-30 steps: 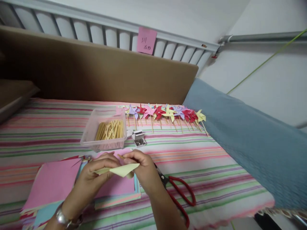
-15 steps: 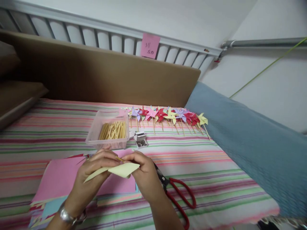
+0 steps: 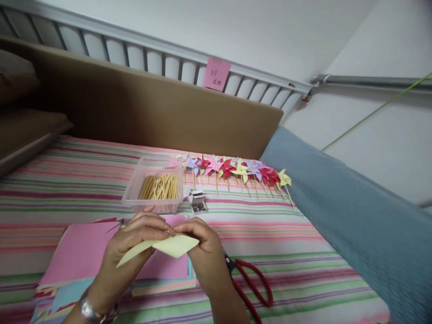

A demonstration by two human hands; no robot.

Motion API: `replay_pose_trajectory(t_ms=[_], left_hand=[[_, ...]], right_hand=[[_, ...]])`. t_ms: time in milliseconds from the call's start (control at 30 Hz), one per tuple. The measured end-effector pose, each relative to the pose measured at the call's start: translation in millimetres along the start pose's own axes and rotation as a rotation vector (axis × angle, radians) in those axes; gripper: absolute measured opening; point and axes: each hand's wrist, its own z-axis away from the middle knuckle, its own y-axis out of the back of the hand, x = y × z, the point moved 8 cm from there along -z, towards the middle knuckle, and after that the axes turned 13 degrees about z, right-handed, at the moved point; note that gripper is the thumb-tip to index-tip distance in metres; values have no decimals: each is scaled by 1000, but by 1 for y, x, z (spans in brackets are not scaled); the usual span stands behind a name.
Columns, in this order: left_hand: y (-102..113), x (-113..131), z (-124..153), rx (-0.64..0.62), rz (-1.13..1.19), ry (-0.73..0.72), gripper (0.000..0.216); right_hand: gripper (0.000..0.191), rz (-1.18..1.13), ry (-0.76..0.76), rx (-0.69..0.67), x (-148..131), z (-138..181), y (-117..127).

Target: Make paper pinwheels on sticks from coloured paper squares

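Observation:
Both my hands pinch a pale yellow folded paper piece (image 3: pixel 168 246) above the striped cloth. My left hand (image 3: pixel 131 245) grips its left part, with a thin wooden stick (image 3: pixel 169 230) showing between the fingers. My right hand (image 3: pixel 202 249) pinches its right end. Under the hands lies a stack of coloured paper sheets (image 3: pixel 81 252), pink on top. A clear plastic box of wooden sticks (image 3: pixel 158 186) stands just beyond the hands, with a small open box of pins (image 3: pixel 198 203) beside it.
A row of finished paper pinwheels (image 3: pixel 236 168) lies along the far side of the striped cloth (image 3: pixel 286 243). Red-handled scissors (image 3: pixel 251 285) lie right of my right wrist. A brown board (image 3: pixel 151 108) stands behind, a blue blanket (image 3: pixel 364 225) lies to the right.
The view has shifted slightly up and left. My hands stay pinched on the yellow paper, whose left tip now hangs lower and further left.

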Motion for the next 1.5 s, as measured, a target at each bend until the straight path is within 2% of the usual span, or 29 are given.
replay_pose_trajectory(t_ms=[600, 1267, 1500], left_hand=[[1, 1, 2, -13, 47, -24, 31], [-1, -1, 4, -33, 27, -18, 25], [-1, 1, 1, 0, 61, -5, 25]], right_hand=[[18, 16, 22, 5, 0, 0, 0], [23, 19, 26, -2, -2, 1, -1], [27, 49, 39, -1, -3, 2, 0]])
